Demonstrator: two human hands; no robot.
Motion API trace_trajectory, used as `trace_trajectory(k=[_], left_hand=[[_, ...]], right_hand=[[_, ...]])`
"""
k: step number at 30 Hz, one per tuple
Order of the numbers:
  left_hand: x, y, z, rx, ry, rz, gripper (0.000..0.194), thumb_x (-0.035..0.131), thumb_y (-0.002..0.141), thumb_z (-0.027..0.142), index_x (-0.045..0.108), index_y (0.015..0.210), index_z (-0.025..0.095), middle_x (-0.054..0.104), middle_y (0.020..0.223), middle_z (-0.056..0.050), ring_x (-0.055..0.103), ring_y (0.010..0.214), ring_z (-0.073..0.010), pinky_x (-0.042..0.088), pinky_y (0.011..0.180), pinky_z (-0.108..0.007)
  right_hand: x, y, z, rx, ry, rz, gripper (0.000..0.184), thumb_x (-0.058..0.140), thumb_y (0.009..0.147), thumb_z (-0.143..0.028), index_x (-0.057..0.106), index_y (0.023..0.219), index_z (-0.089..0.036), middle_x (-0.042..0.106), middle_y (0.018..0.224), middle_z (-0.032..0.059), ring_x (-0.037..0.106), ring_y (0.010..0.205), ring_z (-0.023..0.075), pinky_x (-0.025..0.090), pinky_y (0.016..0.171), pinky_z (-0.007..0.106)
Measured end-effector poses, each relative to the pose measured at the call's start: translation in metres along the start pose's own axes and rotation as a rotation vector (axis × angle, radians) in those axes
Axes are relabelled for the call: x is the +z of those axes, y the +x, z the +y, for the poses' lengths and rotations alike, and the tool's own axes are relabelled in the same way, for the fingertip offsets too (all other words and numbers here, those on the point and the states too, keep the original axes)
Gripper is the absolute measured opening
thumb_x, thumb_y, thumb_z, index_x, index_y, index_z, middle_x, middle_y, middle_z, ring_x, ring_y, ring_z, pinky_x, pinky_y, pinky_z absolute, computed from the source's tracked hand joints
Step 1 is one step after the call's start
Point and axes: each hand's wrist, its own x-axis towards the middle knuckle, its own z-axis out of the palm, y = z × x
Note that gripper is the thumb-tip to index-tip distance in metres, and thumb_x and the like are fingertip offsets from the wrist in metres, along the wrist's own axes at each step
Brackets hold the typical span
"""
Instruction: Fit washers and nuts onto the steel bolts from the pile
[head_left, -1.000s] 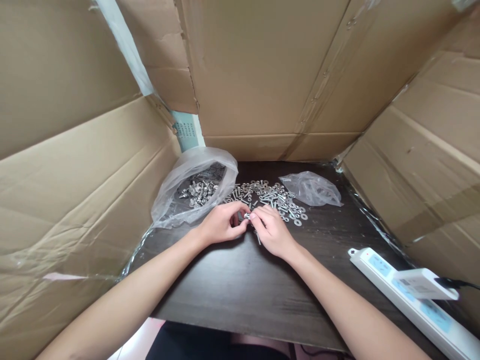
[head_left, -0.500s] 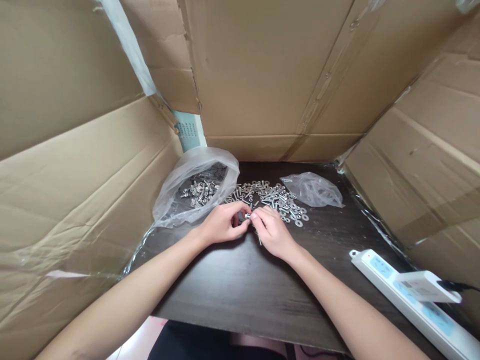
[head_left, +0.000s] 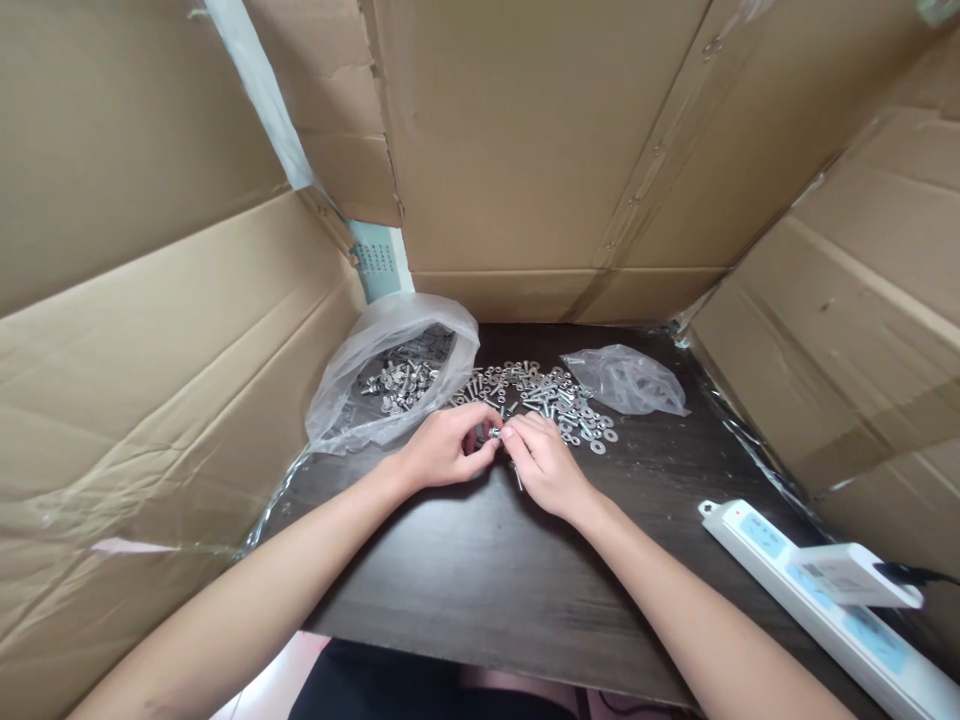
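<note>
Left hand (head_left: 454, 447) and right hand (head_left: 546, 462) meet in a narrow grip, pinching a small metal fastener (head_left: 494, 433) between them! A thin shank (head_left: 518, 478) pokes out under the right; just beyond, loose hardware (head_left: 551, 395) litters the desk (head_left: 480, 570), an open plastic bag (head_left: 337, 400) to the left.

Makeshift workshop: cardboard walls (head_left: 555, 140), table (head_left: 465, 570), bolts (head_left: 546, 408), washers (head_left: 598, 447).
</note>
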Motion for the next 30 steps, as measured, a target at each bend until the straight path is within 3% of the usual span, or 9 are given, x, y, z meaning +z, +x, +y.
trace_trajectory(k=[30], left_hand=[[-0.0005, 0.0004, -0.0002, -0.006, 0.001, -0.017, 0.014, 0.059, 0.093, 0.025, 0.063, 0.104, 0.018, 0.066, 0.089, -0.001, 0.057, 0.062, -0.0104, 0.047, 0.061, -0.024]], right_hand=[[-0.0023, -0.0005, -0.0014, 0.007, -0.043, -0.030, 0.027, 0.045, 0.105, -0.020, 0.051, 0.079, -0.022, 0.060, 0.081, 0.0040, 0.055, 0.084, 0.0237, 0.037, 0.078, 0.038]])
